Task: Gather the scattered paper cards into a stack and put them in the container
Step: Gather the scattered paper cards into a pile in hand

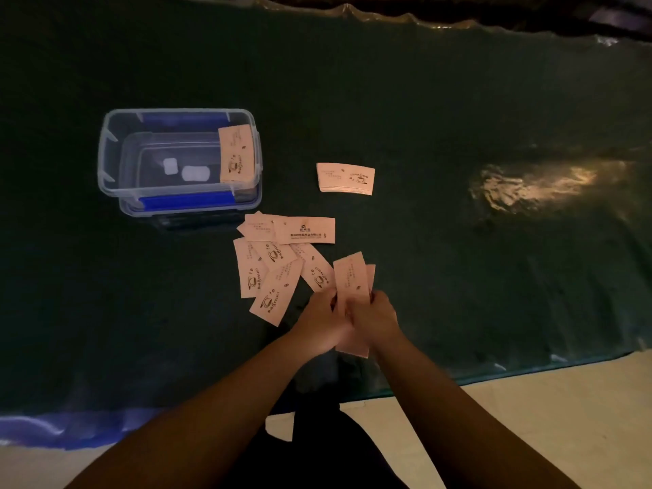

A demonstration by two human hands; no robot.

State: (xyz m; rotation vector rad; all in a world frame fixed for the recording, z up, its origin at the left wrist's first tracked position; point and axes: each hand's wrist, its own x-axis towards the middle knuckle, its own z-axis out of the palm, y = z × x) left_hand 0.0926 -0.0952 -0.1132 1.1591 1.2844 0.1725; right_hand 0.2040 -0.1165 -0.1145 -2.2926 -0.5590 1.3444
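Both hands meet near the table's front edge around a small stack of pale paper cards (350, 277) printed with a coffee-cup logo. My left hand (323, 321) grips its left side and my right hand (375, 317) its right side. Several loose cards (278, 257) lie fanned and overlapping just left of my hands. A tidy separate pile of cards (345, 178) rests further back. The clear plastic container (109, 153) with blue latches stands at the back left, with one card (237, 153) leaning against its right inner wall.
A dark green cloth (458, 111) covers the table under a clear plastic sheet, which glares at the right (536, 185). The container sits on its lid (190, 210). Pale floor (550, 411) shows beyond the table's near edge.
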